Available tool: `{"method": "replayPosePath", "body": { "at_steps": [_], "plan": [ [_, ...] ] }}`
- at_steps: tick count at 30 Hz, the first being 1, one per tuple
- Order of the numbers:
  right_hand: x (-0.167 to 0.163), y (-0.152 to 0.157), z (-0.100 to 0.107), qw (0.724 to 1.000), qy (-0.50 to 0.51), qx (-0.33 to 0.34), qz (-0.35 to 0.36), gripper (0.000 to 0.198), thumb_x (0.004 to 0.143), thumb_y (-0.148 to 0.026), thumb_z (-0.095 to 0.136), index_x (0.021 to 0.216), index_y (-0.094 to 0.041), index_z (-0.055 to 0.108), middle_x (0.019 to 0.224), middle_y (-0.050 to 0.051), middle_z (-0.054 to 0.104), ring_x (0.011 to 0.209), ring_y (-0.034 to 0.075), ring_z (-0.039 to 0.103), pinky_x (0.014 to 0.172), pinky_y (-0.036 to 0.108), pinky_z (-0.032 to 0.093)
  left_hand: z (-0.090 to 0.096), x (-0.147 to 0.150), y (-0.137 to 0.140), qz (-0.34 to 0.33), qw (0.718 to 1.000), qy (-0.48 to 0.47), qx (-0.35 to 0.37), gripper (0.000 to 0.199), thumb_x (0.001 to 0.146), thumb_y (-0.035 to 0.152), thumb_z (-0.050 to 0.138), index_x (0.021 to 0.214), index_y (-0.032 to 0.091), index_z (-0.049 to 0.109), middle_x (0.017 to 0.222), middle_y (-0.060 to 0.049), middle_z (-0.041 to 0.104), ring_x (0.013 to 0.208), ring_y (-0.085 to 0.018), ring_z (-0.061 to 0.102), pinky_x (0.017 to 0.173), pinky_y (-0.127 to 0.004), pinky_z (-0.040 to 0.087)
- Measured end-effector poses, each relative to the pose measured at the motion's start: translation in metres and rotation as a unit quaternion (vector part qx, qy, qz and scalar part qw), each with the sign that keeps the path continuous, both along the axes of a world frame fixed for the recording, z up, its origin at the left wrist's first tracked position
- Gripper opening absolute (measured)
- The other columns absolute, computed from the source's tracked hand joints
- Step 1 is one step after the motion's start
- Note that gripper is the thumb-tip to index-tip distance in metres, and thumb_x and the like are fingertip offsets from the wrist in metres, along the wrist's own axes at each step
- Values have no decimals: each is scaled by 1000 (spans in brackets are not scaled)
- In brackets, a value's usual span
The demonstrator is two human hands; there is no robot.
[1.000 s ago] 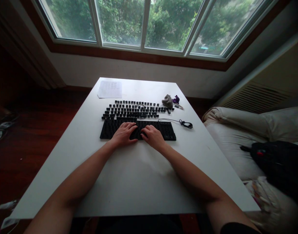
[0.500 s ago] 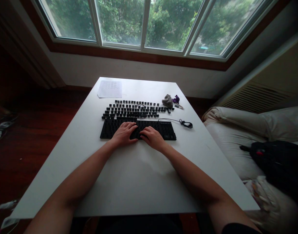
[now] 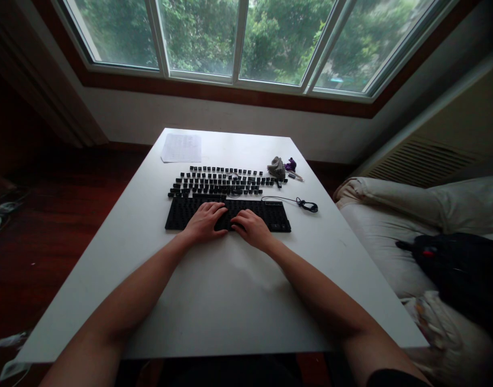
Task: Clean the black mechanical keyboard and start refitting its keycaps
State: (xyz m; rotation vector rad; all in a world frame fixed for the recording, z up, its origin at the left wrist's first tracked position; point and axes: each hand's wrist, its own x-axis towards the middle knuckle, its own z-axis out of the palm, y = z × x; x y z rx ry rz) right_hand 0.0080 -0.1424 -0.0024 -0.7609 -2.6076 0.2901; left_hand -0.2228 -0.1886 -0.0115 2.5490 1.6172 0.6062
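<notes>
A black keyboard [image 3: 178,215] lies across the middle of the white table [image 3: 226,301], its surface dark and most of its keys hard to make out. My left hand [image 3: 205,221] rests flat on its centre-left part, fingers stretched out and the thumb apart at the near edge. Just right of the keyboard's centre, my right hand [image 3: 252,228] has its fingers bent, with thumb and fingertips close together at the keys. Whatever is between those fingertips is too small and dark to name. Beyond the keyboard, loose black keycaps [image 3: 209,181] are laid out in rows.
A sheet of paper [image 3: 182,148] lies at the far left of the table. Far right are a grey cloth [image 3: 276,167], a purple cloth [image 3: 290,164] and slim pen-like tools [image 3: 295,176]. A coiled cable [image 3: 307,205] lies right of the keyboard. A sofa [image 3: 367,226] stands alongside.
</notes>
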Motion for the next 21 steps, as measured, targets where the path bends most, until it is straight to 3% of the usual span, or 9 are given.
{"method": "replayPosePath", "body": {
  "at_steps": [14, 21],
  "plan": [
    [-5, -7, 8, 1000, -23, 13, -3, 5, 96, -23, 62, 100, -20, 64, 101, 9, 64, 97, 24, 54, 86, 38, 46, 0, 0, -1, -1, 1000, -8, 1, 70, 79, 48, 73, 140, 22, 52, 148, -12, 49, 136, -33, 42, 118, -51, 31],
    [-4, -4, -1, 999, -30, 36, 10, 4, 96, -22, 61, 99, -21, 64, 100, 9, 63, 94, 24, 52, 85, 37, 44, -1, 3, -1, 5, 1000, -7, -5, 70, 78, 47, 74, 141, 25, 52, 149, -10, 48, 137, -34, 41, 119, -53, 30]
  ]
}}
